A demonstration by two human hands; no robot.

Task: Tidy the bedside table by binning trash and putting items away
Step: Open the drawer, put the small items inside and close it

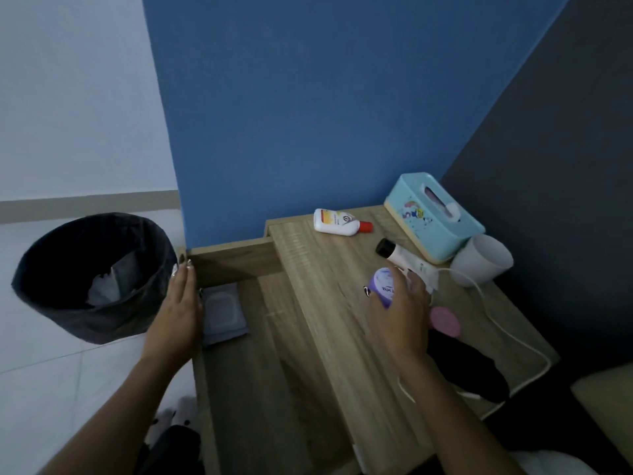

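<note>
- Currently, our left hand lies flat along the front panel of the pulled-out drawer, fingers straight and together, gripping nothing that we can see.
- Our right hand is held over the bedside table top, fingers curled and clamped around a purple jar, its lid facing the camera.
- Inside the drawer, a grey wipes pack lies in the far corner, just beside the left hand; the other drawer floor in view is bare wood.
- On the table top, a white bottle with a red cap lies on its side near the blue wall; a white tube with a black cap lies next to the light-blue tissue box.
- A white cup, a pink disc, a white cable and a black item crowd the side toward the dark wall.
- A dark-lined bin stands on the floor beside the drawer, with white paper inside.
</note>
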